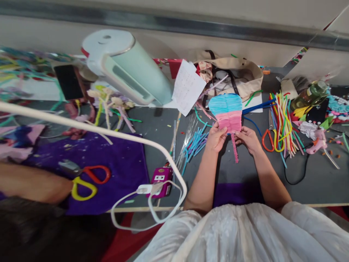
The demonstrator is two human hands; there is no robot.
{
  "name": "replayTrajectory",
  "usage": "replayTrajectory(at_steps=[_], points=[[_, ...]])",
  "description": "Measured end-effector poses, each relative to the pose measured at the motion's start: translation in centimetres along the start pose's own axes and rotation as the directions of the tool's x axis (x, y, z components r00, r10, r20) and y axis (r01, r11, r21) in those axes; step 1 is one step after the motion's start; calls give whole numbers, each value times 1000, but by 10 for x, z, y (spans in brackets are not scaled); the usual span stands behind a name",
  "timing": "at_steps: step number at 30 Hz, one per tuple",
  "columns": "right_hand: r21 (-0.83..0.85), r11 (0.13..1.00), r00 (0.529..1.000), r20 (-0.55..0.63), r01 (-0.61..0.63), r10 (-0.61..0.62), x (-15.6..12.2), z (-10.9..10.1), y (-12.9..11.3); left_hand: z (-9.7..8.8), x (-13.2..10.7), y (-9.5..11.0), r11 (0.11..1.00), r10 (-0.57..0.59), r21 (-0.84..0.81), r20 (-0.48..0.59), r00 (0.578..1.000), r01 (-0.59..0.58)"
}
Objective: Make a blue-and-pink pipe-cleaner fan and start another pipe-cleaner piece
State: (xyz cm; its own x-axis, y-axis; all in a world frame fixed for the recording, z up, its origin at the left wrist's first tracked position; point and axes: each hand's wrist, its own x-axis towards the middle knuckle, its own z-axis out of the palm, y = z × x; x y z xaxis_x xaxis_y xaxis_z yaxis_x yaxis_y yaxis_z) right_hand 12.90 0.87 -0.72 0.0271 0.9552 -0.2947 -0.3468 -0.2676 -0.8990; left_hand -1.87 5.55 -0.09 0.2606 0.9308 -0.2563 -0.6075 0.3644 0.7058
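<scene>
- Broadly, a dark grey table [313, 182] is stretching across the whole view and carrying all the craft clutter.
- A purple cloth [109, 156] is lying on its left part, with red and yellow scissors [84, 178] resting on it.
- A pale green appliance [133, 72] is lying tilted at the back, just beside a paper sheet [188, 87].
- A tan bag [245, 76] is sitting behind the handwork.
- A woven piece [226, 109], blue above and pink below, is being held over the middle of the table, its pink tail hanging between the hands.
- A bundle of coloured pipe cleaners [282, 123] is lying near the right hand.
- The left hand [216, 137] is gripping the piece's lower left edge, fingers closed on it.
- The right hand [247, 138] is pinching the lower right edge likewise.
</scene>
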Motion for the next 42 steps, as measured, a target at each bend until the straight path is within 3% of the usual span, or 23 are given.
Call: replayTrajectory(at_steps=[3, 7, 13, 17, 23, 31, 35, 39, 42], points=[[-11, 999, 998, 39, -50, 50, 0, 1, 1, 0, 0, -1, 1000, 12, 26, -13, 1000, -12], [-40, 997, 998, 7, -60, 60, 0, 3, 4, 1, 0, -3, 999, 22, 45, -25, 999, -20], [26, 999, 999, -32, -32, 32, 0, 5, 4, 2, -2, 1, 995, 56, 80, 46, 997, -59], [83, 995, 998, -25, -53, 56, -2, 7, 2, -2, -1, 3, 988, 44, 148, 34, 998, -48], [108, 994, 994, -105, 19, -7, -4, 8, -1, -3, -1, -1, 984, 14, 175, 37, 999, -21], [44, 998, 990, -134, 50, -43, -7, 4, -8, 3, -4, -4, 964, 59, 250, 113, 992, -85], [-25, 998, 990, -127, 62, -65, -7, -7, -17, 5, -5, -3, 946, 9, 319, 169, 986, -63], [-2, 995, 976, -195, 96, -95, -5, -25, -23, 7, -7, -2, 929, -79, 370, 234, 969, -14], [9, 992, 968, -223, 123, -118, -3, -36, -24, 5, -7, -5, 907, -163, 418, 224, 961, 56]])
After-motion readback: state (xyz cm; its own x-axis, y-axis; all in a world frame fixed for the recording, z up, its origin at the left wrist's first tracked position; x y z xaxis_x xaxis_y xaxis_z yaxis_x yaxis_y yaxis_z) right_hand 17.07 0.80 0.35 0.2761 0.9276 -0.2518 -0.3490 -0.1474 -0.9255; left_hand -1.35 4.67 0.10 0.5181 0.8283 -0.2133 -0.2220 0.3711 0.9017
